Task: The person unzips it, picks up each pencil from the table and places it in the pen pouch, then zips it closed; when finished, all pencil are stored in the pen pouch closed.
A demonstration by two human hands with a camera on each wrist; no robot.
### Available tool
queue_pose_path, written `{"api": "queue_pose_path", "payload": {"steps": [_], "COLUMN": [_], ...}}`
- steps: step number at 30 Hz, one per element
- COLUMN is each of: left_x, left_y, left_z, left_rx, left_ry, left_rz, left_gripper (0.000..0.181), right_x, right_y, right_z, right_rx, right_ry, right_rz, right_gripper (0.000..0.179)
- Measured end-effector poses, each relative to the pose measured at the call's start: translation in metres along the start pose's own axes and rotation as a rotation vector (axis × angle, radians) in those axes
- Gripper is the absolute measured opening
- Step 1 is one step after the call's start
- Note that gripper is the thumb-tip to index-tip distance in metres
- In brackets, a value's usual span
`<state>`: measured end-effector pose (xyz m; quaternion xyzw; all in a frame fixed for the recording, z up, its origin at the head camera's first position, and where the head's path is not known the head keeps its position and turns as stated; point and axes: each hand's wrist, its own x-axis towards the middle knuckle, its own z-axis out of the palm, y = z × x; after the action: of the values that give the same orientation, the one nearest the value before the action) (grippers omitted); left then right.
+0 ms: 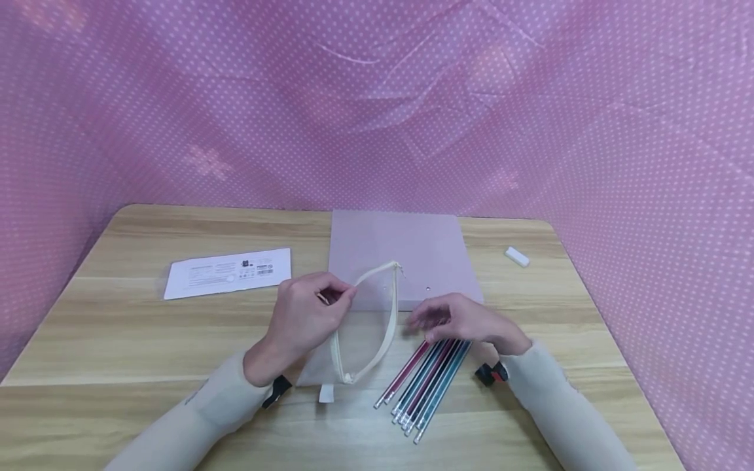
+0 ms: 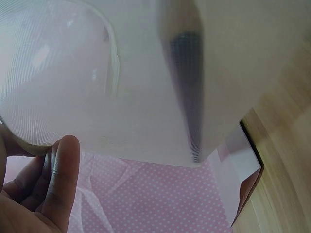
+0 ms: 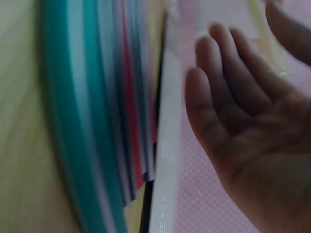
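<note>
Wood-grain table point(image 1: 147, 347), flat pale-pink folder point(image 1: 400, 242) at its far edge, translucent cream-trimmed zip pouch point(image 1: 365, 340) gaping in front, flat white printed packet point(image 1: 230, 273) to the left. Hands apart: left hand point(image 1: 309, 311) pinches the pouch rim; right hand point(image 1: 462, 318), fingers loose, holds nothing, over red, teal and dark pencils point(image 1: 427, 386) beside the pouch; small white oblong block point(image 1: 517, 256) farther right.
</note>
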<state>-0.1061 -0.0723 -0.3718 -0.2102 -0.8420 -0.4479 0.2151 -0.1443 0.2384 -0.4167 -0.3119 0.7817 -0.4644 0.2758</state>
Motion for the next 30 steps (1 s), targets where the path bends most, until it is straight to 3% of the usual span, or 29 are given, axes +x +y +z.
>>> {"api": "queue_pose_path", "payload": {"steps": [4,11,16,25,30], "left_x": [0.000,0.000,0.000,0.000,0.000], "left_y": [0.000,-0.002,-0.001,-0.003,-0.003], "left_z": [0.000,0.001,0.001,0.001,0.000], "left_rx": [0.006,0.010,0.008,0.005,0.000], "left_ry": [0.006,0.011,0.007,0.011,0.007], "left_rz": [0.013,0.021,0.012,0.003,-0.004], "left_gripper": [0.008,0.008,0.007,0.007,0.007], "right_x": [0.004,0.006,0.006,0.003,0.004], "right_y": [0.005,0.009,0.007,0.004,0.005], "right_z": [0.005,0.010,0.015,0.020,0.021], "right_rx": [-0.139,-0.174,-0.269,-0.416,-0.477], "right_ry": [-0.084,-0.102,-0.134,-0.201,-0.202], "right_rz": [-0.036,-0.010,0.021,0.009,-0.042], "right_gripper": [0.036,0.030,0.033,0.042,0.045]}}
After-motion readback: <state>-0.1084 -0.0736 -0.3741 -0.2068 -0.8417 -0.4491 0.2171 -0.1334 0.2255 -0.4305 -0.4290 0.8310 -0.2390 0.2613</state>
